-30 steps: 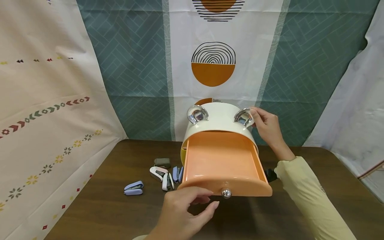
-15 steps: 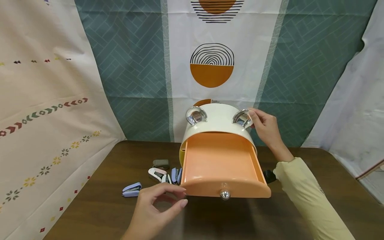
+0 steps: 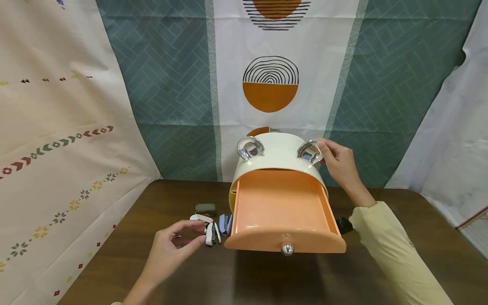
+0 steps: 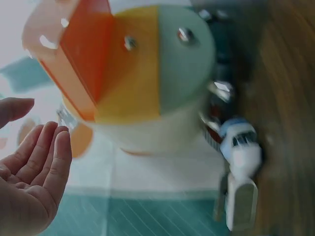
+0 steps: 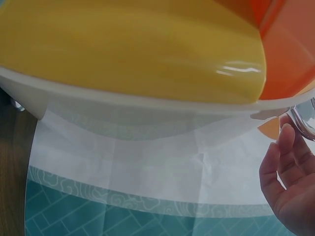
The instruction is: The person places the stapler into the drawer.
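Observation:
A cream rounded box (image 3: pixel 280 148) with silver ring-shaped ears stands on the table, its orange drawer (image 3: pixel 280 203) pulled out and bare inside. My right hand (image 3: pixel 339 163) pinches the right silver ear (image 3: pixel 304 147) between thumb and fingers. In the right wrist view, those fingertips meet the ear's rim. My left hand (image 3: pixel 169 248) is left of the drawer, thumb and fingers parted, fingertips overlapping a white mini stapler (image 3: pixel 209 235) in the head view. The left wrist view shows nothing between its fingers. A pink-and-white stapler (image 3: pixel 201 218) is partly hidden behind this hand.
A blue stapler (image 3: pixel 223 223) sits against the drawer's left side, with a dark grey-green block (image 3: pixel 206 209) farther back. Below the orange drawer are a yellow drawer (image 4: pixel 130 83) and a green drawer (image 4: pixel 184 73) with silver knobs. A dark object (image 3: pixel 344 225) lies right of the box.
My left hand has moved left from the drawer's knob to the staplers, now covering the separate blue one on the left. The right hand stays at the ear; the drawer has not moved.

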`<state>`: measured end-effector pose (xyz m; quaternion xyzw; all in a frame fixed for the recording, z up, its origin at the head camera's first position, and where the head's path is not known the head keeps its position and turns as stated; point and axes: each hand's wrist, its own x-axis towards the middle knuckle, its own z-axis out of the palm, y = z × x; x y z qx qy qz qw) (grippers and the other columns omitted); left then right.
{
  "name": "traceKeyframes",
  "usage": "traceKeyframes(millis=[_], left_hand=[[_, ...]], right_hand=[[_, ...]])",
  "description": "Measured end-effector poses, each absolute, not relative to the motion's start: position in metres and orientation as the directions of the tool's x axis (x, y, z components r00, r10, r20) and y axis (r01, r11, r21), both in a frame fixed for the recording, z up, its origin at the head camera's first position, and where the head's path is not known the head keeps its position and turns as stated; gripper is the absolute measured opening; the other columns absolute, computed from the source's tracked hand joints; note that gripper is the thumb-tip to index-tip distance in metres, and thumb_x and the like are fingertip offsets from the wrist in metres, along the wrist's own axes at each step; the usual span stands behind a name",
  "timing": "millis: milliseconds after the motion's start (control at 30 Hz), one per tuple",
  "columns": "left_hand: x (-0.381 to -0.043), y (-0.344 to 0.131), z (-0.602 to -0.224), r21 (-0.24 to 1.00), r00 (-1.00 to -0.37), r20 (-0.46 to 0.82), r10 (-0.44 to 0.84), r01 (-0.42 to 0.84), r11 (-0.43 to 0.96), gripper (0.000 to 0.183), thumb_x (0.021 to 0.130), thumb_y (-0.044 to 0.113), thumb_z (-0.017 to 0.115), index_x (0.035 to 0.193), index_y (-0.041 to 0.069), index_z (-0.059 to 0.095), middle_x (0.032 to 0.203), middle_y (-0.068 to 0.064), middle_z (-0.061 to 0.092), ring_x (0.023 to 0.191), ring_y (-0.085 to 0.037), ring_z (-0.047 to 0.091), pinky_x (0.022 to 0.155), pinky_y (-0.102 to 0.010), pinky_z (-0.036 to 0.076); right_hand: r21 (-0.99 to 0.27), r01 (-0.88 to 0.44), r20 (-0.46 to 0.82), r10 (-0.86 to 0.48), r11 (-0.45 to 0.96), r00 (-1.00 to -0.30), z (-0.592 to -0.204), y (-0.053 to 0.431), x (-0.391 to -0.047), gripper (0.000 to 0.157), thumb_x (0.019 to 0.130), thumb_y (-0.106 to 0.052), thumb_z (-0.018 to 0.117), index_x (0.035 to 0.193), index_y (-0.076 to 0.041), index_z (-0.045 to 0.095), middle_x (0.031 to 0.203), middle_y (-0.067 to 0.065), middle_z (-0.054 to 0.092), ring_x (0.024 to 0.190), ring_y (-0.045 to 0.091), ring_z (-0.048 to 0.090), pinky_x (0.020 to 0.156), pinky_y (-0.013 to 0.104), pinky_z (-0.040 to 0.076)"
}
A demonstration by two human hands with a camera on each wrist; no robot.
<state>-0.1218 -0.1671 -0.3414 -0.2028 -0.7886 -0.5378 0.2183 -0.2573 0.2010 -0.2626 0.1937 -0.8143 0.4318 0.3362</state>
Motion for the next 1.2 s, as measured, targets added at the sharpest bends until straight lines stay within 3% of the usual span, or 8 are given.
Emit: traceKeyframes(millis=[200, 533, 633, 867, 1200], left_hand=[[-0.137, -0.194, -0.354, 0.803, -0.889, 0.451, 0.078, 0.442, 0.4, 0.028, 0.073, 0.004, 0.074, 0.1, 0.005, 0.066, 0.088, -0.002, 0.067, 0.083, -0.006, 0.063, 0.066, -0.023, 0.052], [-0.159, -0.238, -0.379, 0.826, -0.937, 0.324, 0.129, 0.347, 0.445, 0.038, 0.076, 0.007, 0.072, 0.111, -0.001, 0.059, 0.105, -0.015, 0.063, 0.093, -0.001, 0.059, 0.077, -0.021, 0.049], [-0.166, -0.25, -0.385, 0.814, -0.952, 0.281, 0.126, 0.305, 0.494, 0.041, 0.076, 0.008, 0.072, 0.113, -0.002, 0.058, 0.108, -0.017, 0.062, 0.095, -0.007, 0.06, 0.079, -0.026, 0.049], [-0.177, -0.271, -0.396, 0.778, -0.973, 0.176, 0.146, 0.229, 0.585, 0.05, 0.075, 0.011, 0.074, 0.115, -0.01, 0.054, 0.113, -0.025, 0.058, 0.106, -0.037, 0.055, 0.088, -0.045, 0.043], [-0.184, -0.284, -0.405, 0.67, -0.978, 0.063, 0.201, 0.19, 0.717, 0.058, 0.068, 0.018, 0.079, 0.114, -0.008, 0.056, 0.11, -0.022, 0.061, 0.103, -0.033, 0.057, 0.083, -0.04, 0.046]], right_hand=[[-0.565, -0.61, 0.719, -0.031, 0.555, -0.695, -0.252, 0.19, -0.24, 0.025, 0.092, -0.002, 0.05, 0.109, 0.013, 0.059, 0.069, 0.025, 0.057, 0.052, 0.003, 0.052, 0.055, 0.008, 0.04], [-0.573, -0.609, 0.715, -0.029, 0.549, -0.699, -0.269, 0.205, -0.264, 0.027, 0.093, -0.01, 0.051, 0.113, 0.005, 0.061, 0.069, 0.018, 0.059, 0.053, -0.001, 0.052, 0.055, 0.01, 0.043], [-0.577, -0.606, 0.713, -0.024, 0.548, -0.701, -0.267, 0.203, -0.26, 0.026, 0.092, -0.008, 0.051, 0.112, 0.005, 0.062, 0.069, 0.019, 0.059, 0.052, -0.001, 0.052, 0.054, 0.01, 0.043], [-0.569, -0.621, 0.72, -0.039, 0.539, -0.693, -0.25, 0.19, -0.237, 0.026, 0.093, -0.005, 0.048, 0.109, 0.013, 0.059, 0.07, 0.026, 0.058, 0.053, -0.011, 0.046, 0.054, 0.01, 0.041], [-0.563, -0.613, 0.721, -0.034, 0.554, -0.692, -0.267, 0.205, -0.264, 0.026, 0.093, -0.007, 0.049, 0.112, 0.008, 0.06, 0.066, 0.02, 0.058, 0.051, -0.002, 0.05, 0.05, 0.012, 0.04]])
